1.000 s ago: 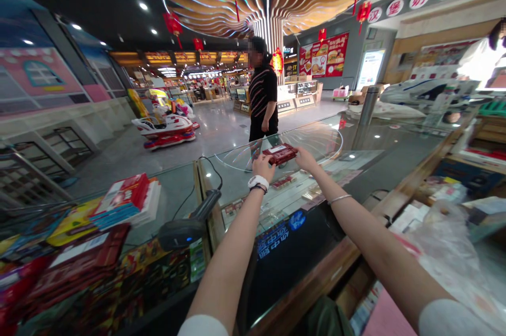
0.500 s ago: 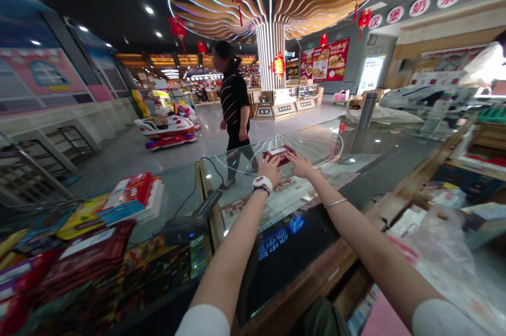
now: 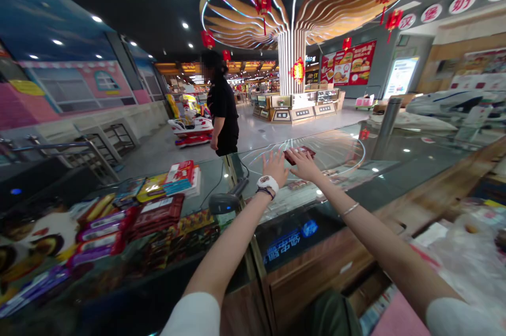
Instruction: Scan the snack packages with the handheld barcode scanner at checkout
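Observation:
A dark red-brown packet [image 3: 311, 152] lies on the glass counter top in front of me. My right hand [image 3: 307, 167] rests over its near side, fingers stretched out and covering much of it. Just left of the packet, my left hand [image 3: 276, 168] is spread with nothing in it, close to the glass. A white watch [image 3: 268, 184] sits on my left wrist and a thin bangle on my right.
Left of my arms are a black barcode scanner [image 3: 224, 203], a pile of red-brown packets [image 3: 158, 215], red-and-blue booklets [image 3: 178, 177] and purple-wrapped snacks [image 3: 98, 241]. A person in black [image 3: 223, 109] is beyond the counter. Plastic bags [image 3: 466, 257] lie at right.
My left hand has come off the packet to its left side; my right hand now covers more of it. The view has turned left, and the person has walked further left.

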The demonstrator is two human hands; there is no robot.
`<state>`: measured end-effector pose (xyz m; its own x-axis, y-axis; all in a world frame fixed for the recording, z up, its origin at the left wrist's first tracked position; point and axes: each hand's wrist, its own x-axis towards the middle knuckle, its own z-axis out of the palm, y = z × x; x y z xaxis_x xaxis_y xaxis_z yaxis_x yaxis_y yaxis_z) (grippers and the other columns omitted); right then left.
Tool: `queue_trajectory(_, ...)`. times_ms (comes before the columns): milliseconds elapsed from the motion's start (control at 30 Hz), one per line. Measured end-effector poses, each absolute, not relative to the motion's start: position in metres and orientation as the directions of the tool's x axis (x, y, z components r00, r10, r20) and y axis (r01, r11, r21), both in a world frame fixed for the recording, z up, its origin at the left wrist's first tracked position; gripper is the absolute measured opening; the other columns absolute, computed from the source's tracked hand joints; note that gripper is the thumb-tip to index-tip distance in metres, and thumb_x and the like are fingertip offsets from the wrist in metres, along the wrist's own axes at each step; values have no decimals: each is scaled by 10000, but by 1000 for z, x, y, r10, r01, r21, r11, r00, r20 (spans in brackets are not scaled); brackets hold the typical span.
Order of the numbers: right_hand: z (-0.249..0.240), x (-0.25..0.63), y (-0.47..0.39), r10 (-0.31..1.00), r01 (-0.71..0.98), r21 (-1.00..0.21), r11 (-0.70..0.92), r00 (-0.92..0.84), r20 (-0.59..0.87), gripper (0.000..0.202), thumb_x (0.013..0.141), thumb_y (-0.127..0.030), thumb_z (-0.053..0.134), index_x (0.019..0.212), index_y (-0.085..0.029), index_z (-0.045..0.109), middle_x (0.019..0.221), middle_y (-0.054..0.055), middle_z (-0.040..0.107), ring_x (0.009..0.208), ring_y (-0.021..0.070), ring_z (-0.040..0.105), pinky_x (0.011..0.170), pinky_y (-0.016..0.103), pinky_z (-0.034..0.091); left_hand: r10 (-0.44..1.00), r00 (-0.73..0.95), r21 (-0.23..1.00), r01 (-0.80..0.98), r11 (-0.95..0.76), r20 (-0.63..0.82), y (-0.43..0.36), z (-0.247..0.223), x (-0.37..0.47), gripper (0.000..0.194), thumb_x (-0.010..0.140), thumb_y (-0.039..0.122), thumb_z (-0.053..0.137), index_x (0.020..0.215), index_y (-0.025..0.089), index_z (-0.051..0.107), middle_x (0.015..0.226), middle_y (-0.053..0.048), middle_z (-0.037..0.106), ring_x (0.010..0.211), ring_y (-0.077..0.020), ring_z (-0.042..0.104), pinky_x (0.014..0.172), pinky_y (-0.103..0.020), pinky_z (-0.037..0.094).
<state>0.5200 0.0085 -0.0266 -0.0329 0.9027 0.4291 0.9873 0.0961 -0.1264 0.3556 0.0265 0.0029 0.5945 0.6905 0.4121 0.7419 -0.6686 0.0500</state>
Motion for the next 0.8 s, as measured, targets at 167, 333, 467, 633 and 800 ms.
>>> queue_trajectory(167,-11,475,-11,868,974,-152,168,-73,492,789,855,-279,556,1576,-216,242,1638,90,255,1513,314,212,1207,571,170,685,571,20,761,-648,453,4,12,300,599,934,325,496,1518,264,376,1618,-63,319,1512,-323,226,1239,-598,85)
queue_trajectory(333,-1,426,-30,830,937,-195,291,-146,538,740,875,-288,531,1565,-214,274,1626,67,293,1510,288,231,1220,551,152,716,512,8,811,-585,476,-17,15,233,573,950,344,459,1504,212,400,1609,-67,335,1505,-310,252,1244,-581,94)
queue_trajectory(467,6,383,-41,801,896,-203,395,-228,553,740,881,-309,532,1568,-252,263,1625,53,297,1517,272,213,1218,552,160,745,444,12,855,-518,498,-28,14,177,562,946,364,456,1494,247,414,1601,-52,354,1502,-294,266,1249,-565,99)
queue_trajectory(633,12,326,-47,766,842,-196,503,-329,552,745,881,-321,542,1568,-251,262,1624,51,299,1515,264,223,1224,547,154,756,364,24,894,-448,545,-38,11,114,556,936,374,464,1482,273,430,1586,-47,384,1494,-290,288,1252,-560,80)
queue_trajectory(800,14,273,-46,730,788,-194,584,-406,549,734,876,-311,553,1558,-250,291,1620,45,308,1509,263,242,1230,537,144,786,290,33,930,-366,546,-44,11,64,562,930,359,463,1486,294,419,1574,-44,405,1487,-285,304,1245,-575,95)
